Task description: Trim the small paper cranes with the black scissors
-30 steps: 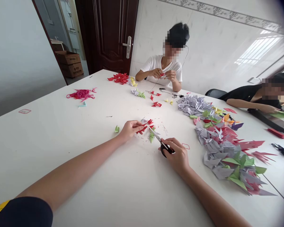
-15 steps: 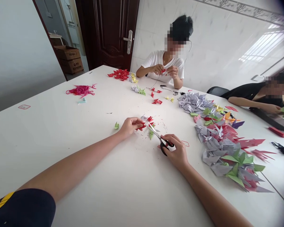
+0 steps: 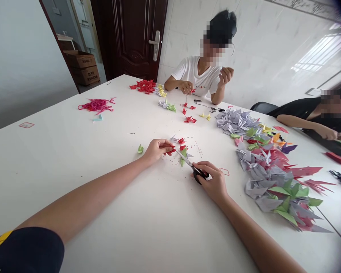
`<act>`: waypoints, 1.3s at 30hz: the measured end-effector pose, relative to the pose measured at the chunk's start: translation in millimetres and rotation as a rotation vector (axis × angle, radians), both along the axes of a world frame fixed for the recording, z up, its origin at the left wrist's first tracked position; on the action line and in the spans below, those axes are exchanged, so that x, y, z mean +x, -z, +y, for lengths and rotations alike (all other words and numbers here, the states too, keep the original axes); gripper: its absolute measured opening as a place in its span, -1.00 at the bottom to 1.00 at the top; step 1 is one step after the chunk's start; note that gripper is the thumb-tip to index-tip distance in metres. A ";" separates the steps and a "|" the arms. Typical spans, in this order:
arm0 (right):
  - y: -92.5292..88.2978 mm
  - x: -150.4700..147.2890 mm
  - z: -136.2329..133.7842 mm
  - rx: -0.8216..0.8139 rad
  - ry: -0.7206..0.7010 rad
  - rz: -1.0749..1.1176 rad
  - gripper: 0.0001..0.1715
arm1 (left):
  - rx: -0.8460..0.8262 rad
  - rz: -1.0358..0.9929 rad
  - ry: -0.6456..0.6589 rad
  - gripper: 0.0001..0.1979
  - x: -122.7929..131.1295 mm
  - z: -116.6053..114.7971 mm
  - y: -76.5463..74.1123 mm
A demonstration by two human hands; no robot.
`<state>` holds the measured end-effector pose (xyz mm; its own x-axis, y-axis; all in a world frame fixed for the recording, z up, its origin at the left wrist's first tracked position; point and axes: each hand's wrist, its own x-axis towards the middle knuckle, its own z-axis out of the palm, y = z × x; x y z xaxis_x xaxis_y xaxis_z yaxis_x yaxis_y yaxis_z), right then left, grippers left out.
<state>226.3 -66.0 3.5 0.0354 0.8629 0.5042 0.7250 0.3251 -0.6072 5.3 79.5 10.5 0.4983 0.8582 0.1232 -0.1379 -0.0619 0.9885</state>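
Between the fingertips of my left hand [image 3: 158,151] is a small red folded paper crane [image 3: 170,150]. My right hand [image 3: 213,180] has its fingers through the black handles of a pair of scissors [image 3: 187,162]. The blades are closed together, and their tips are right beside the red paper. Just past the blades lie small red cranes [image 3: 182,141], a grey one and a green crane [image 3: 183,156], with tiny paper snippets strewn around them. A lone green paper piece [image 3: 140,149] sits left of my left hand.
A long heap of grey, red and green paper cranes [image 3: 261,170] covers the right side. A pink string pile [image 3: 96,105] lies far left, red cranes [image 3: 144,86] at the back. One person [image 3: 200,74] sits opposite, another [image 3: 307,110] at right.
The scissor blades have closed from slightly apart, and their handles have come together. My left hand has barely moved. The person opposite has lifted one hand away from the other.
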 end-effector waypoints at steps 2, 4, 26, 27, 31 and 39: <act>-0.5 -0.4 -0.1 -0.001 -0.002 -0.004 -0.68 | 0.002 0.000 0.001 -0.69 0.1 -0.1 -0.2; -0.9 -0.7 -0.1 0.002 -0.002 -0.006 -0.67 | 0.003 -0.005 0.003 -0.68 0.2 0.1 -0.2; 0.0 -1.7 -0.6 -0.019 0.019 -0.003 -0.71 | -0.002 0.002 -0.002 -0.67 0.4 -0.9 -2.3; -0.3 -2.0 -0.6 -0.022 0.017 0.000 -0.71 | 0.005 0.005 -0.003 -0.66 0.3 -1.0 -2.4; -1.6 -2.9 -0.3 -0.030 0.015 0.003 -0.71 | 0.034 0.009 -0.011 -0.63 0.1 -1.1 -2.5; -3.0 -3.5 -0.4 -0.047 0.017 0.013 -0.68 | 0.054 0.050 -0.005 -0.63 -1.4 -2.9 -4.1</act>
